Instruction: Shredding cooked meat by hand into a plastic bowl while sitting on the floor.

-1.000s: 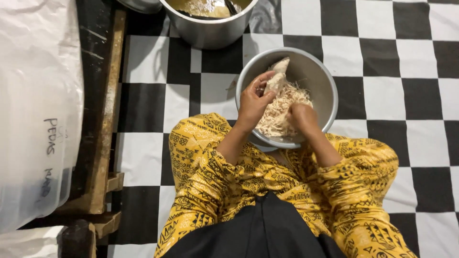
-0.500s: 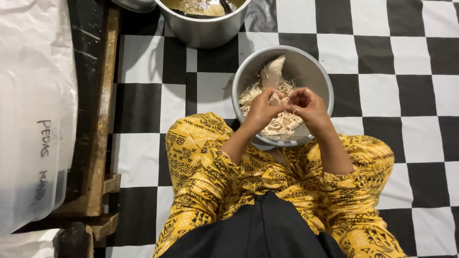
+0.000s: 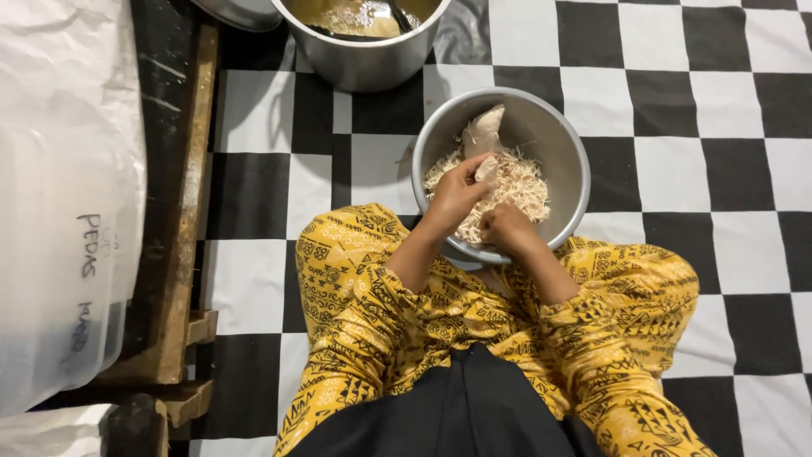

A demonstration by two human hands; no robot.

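While the floor [image 3: 677, 169] under the person is a glossy black-and-white checkered sheet, slightly creased, its left edge meets a dark wooden frame [image 3: 182, 220] with worn, scuffed boards, and beside that lies a translucent white plastic bag [image 3: 59, 186] with handwriting on it. A round, smooth metal bowl [image 3: 558, 144] sits on the floor just in front of the person's lap, holding a heap of pale, stringy shredded meat [image 3: 520, 186] and one whole, smooth, tapered piece of meat [image 3: 485, 131] leaning on the far wall. The left hand [image 3: 452, 196] is over the bowl, fingers curled together and pinching a small pale chunk at the tips. The right hand [image 3: 506, 230] rests at the near rim, fingers folded inward into the shreds; whether they grip anything cannot be told. Beyond the bowl, apart from it, stands a larger cylindrical metal pot [image 3: 364, 51] holding yellowish broth. The sleeves [image 3: 609, 313] are yellow cloth with a black geometric print, above a black garment [image 3: 448, 415].
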